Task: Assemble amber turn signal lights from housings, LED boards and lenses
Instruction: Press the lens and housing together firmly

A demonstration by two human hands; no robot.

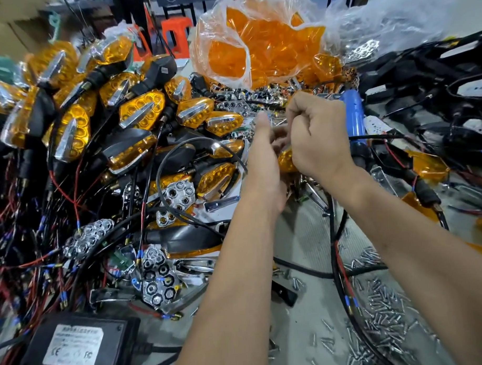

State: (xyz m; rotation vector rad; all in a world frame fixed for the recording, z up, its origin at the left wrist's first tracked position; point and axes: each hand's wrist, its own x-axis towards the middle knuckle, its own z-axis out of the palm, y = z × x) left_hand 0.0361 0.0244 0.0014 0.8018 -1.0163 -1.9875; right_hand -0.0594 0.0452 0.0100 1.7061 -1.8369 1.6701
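Cluttered desk [299, 235]: we note both hands meeting at an amber light [286, 160]; right hand [319, 136] fingers curl gripping it, left hand [263, 154] fingers pinch it.

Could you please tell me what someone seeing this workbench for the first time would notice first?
Probably the clear plastic bag of amber lenses at the top centre, glowing orange. Next, the heap of finished amber turn signal lights fills the left side above a tangle of wires. In the middle, the left hand and right hand meet over an amber piece, with loose screws scattered at lower right.
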